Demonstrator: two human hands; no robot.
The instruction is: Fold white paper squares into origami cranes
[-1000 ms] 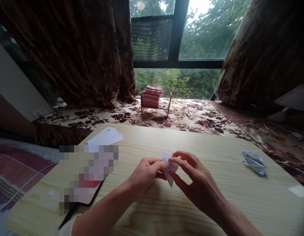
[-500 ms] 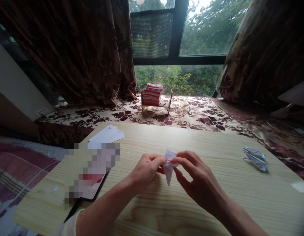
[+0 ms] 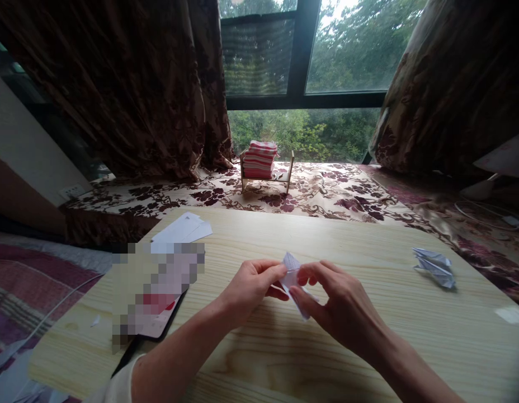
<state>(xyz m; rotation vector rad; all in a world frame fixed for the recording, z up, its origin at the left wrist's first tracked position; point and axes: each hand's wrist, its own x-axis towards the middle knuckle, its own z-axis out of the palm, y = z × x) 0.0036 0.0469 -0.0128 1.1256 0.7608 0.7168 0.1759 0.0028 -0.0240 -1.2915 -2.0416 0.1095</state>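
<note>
A small piece of folded white paper (image 3: 290, 263) with faint printing is held above the middle of the table. My left hand (image 3: 256, 282) pinches its left edge between thumb and fingers. On the other side, the curled fingers and thumb of my right hand (image 3: 341, 296) grip the paper's right part, where a pointed flap slants down to the right. My fingertips hide some of the folds. Several folded paper pieces (image 3: 434, 268) lie together at the table's right, apart from my hands.
On the wooden table (image 3: 360, 347), white sheets (image 3: 182, 229) lie at the back left, and a partly blurred tablet-like device (image 3: 152, 330) is left of my forearm. A paper scrap (image 3: 95, 321) rests near the left edge. Beyond, a small rack (image 3: 289, 173) holds striped cloths (image 3: 259, 160).
The lower point of the folded paper has swung from straight down to down and right. My right thumb has moved in against it, and the right fingers have curled more.
</note>
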